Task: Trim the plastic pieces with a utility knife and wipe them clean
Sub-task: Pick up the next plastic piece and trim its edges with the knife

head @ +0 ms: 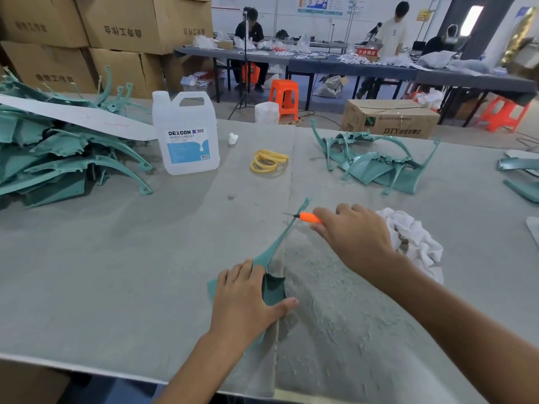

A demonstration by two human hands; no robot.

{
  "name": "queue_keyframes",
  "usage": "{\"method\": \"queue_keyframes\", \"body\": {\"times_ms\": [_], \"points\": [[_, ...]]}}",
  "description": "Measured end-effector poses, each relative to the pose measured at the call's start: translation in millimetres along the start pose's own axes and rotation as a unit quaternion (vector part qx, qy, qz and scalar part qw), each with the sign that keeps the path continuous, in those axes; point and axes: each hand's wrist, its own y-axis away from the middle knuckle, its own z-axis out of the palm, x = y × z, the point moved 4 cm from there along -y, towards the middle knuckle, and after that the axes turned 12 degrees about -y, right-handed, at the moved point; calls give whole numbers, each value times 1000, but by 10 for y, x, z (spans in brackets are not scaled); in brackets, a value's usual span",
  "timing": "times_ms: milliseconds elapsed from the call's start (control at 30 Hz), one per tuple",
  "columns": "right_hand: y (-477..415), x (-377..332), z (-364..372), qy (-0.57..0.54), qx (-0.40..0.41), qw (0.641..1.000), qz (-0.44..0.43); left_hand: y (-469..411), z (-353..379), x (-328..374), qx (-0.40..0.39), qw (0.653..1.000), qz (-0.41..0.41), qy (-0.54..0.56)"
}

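Left hand (248,298) is pressing flat on the wide end of a teal piece (274,249). The fingers are lying straight and the thumb is spreading out to the right along the piece's lower edge.

The piece is lying on the desk (116,272) right in front of me, near the front edge. Its narrow arm is running up and away toward the right.

Right hand (353,231) is gripping the orange knife (309,217), with fingers curling round the handle. The blade is pointing left and meeting the narrow arm close to its tip. I cannot tell whether the edge is biting in.

Teal shavings (335,316) are lying scattered on the desk below the right forearm. A white cloth (408,234) is lying crumpled just behind the right hand, apart from the piece.

A big pile (58,158) of teal pieces is sitting at the far left. A smaller pile (376,164) is sitting at the far right, well apart from the one under my hands.

Between them a white jug (186,132) is standing upright. A few yellow rings (268,161) are lying beside it.
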Motion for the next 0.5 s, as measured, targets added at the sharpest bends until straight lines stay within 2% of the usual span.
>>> {"method": "queue_keyframes", "body": {"times_ms": [67, 133, 233, 333, 433, 500], "points": [[154, 30, 130, -117, -1, 992, 54, -1, 1, 0, -10, 1000, 4, -3], [347, 74, 295, -227, 12, 969, 99, -1, 6, 4, -27, 1000, 5, -2], [671, 151, 573, -327, 21, 931, 162, 49, -17, -20, -33, 999, 13, 5], [901, 286, 721, -360, 68, 903, 223, 46, -80, -76, -16, 999, 2, 31], [989, 305, 721, -344, 124, 899, 240, -154, -161, -79, 28, 992, -24, 121], [986, 279, 702, -339, 139, 899, 239, -364, -172, -25, 28, 982, -24, 187]]}}
